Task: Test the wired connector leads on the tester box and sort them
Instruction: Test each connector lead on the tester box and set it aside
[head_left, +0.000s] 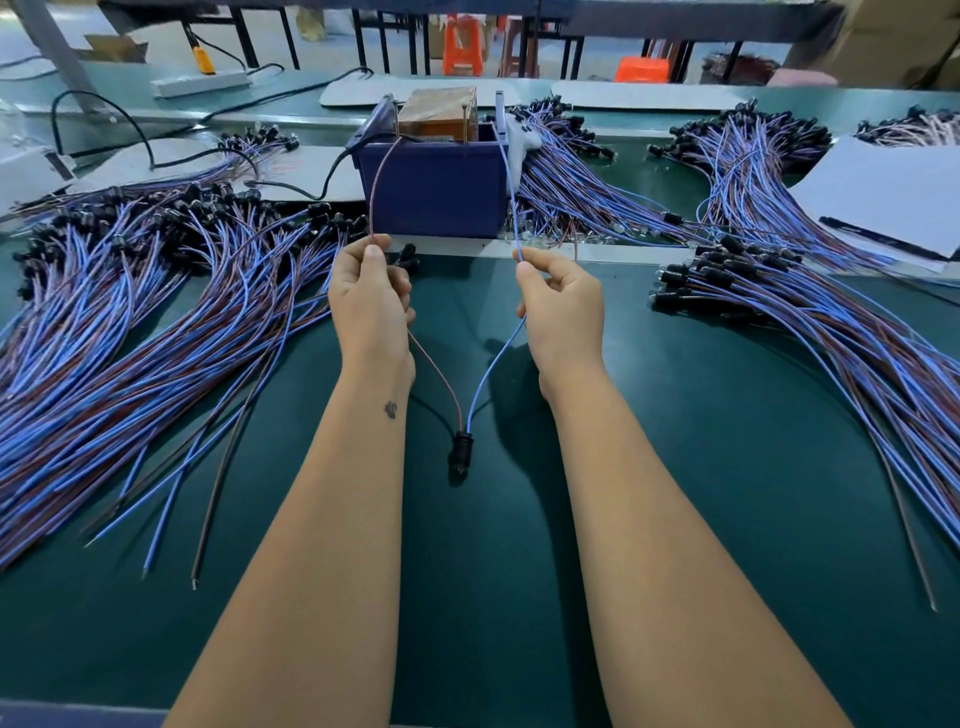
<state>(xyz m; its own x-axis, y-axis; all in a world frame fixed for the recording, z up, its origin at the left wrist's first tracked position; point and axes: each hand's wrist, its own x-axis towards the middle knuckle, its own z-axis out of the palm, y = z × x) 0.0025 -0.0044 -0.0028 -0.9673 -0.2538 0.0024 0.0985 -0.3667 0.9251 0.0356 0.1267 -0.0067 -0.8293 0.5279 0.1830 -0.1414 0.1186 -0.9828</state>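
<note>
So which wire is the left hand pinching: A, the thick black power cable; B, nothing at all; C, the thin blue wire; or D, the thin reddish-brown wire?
D: the left hand pinches the thin reddish-brown wire, which runs up to the dark blue plastic tester box, while the right hand pinches the thin blue wire; both join the small black connector.

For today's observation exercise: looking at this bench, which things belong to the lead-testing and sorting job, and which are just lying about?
Part of the job:
- brown wire, pinched by left hand
- blue wire, pinched by right hand
- black connector
- blue tester box
- lead piles

Lying about:
- power strip
- white sheets
- orange stools
</note>
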